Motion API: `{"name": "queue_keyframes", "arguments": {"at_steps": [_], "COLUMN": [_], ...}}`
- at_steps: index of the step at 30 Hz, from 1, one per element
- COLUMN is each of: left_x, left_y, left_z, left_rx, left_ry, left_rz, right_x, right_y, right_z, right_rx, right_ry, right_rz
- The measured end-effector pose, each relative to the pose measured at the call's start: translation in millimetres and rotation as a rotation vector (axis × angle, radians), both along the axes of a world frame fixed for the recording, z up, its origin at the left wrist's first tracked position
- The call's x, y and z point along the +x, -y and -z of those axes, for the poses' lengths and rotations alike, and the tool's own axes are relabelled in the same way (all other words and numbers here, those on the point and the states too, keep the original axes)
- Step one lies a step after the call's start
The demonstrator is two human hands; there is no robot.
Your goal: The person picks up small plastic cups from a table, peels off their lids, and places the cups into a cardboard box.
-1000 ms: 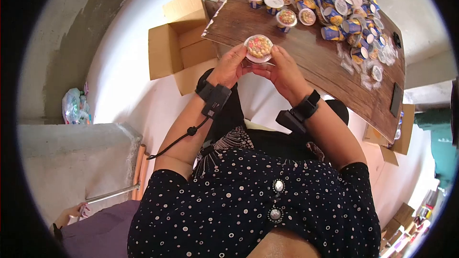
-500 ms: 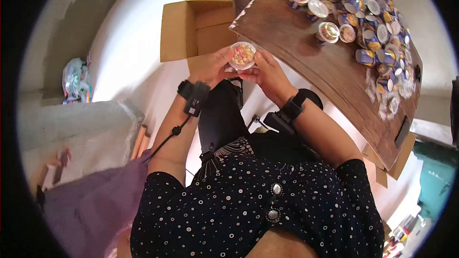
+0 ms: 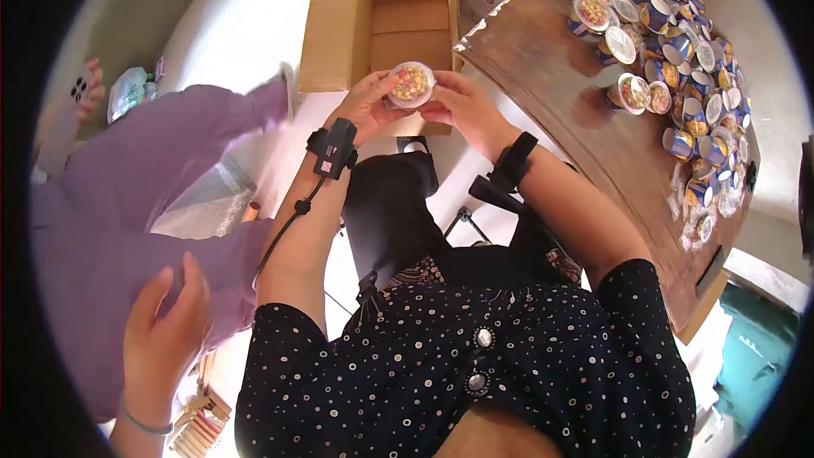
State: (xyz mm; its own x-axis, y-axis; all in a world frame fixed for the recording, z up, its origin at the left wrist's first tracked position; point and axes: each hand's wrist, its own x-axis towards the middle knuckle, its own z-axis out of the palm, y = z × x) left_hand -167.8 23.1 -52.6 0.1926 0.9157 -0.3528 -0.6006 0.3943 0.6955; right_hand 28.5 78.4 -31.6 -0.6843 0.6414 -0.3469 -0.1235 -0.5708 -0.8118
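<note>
A round cup (image 3: 412, 85) with a clear top and small yellow, pink and green cereal-like pieces inside is held in front of me, over the floor by the carton. My left hand (image 3: 370, 108) is closed round its left side, thumb along the rim. On the right side my right hand (image 3: 468, 110) grips it between thumb and fingers. Both palms and the cup's underside are mostly hidden. A cardboard box (image 3: 339, 38) stands open just beyond my hands.
A brown table (image 3: 543, 59) on the right bears a heap of blue cups (image 3: 678, 51), many with clear lids, and crumpled plastic wrap. Another person in purple clothes (image 3: 161, 161) is close on my left, one hand (image 3: 165, 335) hanging near my elbow.
The view has shifted, so the box and table sit differently in it. My hands still hold the cup, now tilted more. The other person has come forward on my left, hand now visible.
</note>
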Motion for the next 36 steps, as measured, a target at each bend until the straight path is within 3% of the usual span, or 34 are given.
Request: {"name": "queue_keyframes", "arguments": {"at_steps": [7, 9, 10, 12, 13, 15, 16, 18, 22, 29, 31, 34, 36], "left_x": [-45, -54, -57, -64, -65, -66, -66, -66, -68, -75, -70, -64, -70], "left_y": [-8, -14, -17, -24, -27, -32, -34, -40, -45, -56, -60, -64, -61], "left_z": [59, 74, 78, 86, 91, 98, 102, 111, 124, 150, 147, 138, 142], "left_rx": [-0.132, -0.12, -0.133, -0.123, -0.131, -0.203, -0.208, -0.212, -0.277, -0.258, -0.242, -0.301, -0.268], "left_ry": [-0.024, -0.103, -0.101, -0.058, -0.058, -0.09, -0.09, -0.054, -0.084, -0.052, -0.091, -0.133, -0.111], "left_rz": [-0.196, -0.243, -0.245, -0.244, -0.247, -0.293, -0.295, -0.312, -0.333, -0.182, -0.234, -0.277, -0.237], "right_x": [-24, -18, -16, -17, -18, -18, -12, 0, 6, 16, 55, 114, 120], "right_y": [-1, -11, -13, -17, -19, -22, -24, -24, -28, -41, -46, -50, -41], "right_z": [93, 126, 141, 162, 168, 176, 195, 233, 253, 256, 327, 380, 365], "right_rx": [0.088, 0.377, 0.365, 0.979, 0.973, 0.574, 0.57, 0.457, 0.239, 0.398, 0.73, 0.929, 0.94], "right_ry": [0.266, 0.521, 0.523, 0.749, 0.746, 0.98, 0.98, 0.932, 0.699, 0.671, 0.751, 0.886, 0.93], "right_rz": [0.021, -0.208, -0.214, -0.286, -0.291, -0.033, -0.038, 0.087, 0.005, -0.285, -0.312, -0.297, -0.25]}}
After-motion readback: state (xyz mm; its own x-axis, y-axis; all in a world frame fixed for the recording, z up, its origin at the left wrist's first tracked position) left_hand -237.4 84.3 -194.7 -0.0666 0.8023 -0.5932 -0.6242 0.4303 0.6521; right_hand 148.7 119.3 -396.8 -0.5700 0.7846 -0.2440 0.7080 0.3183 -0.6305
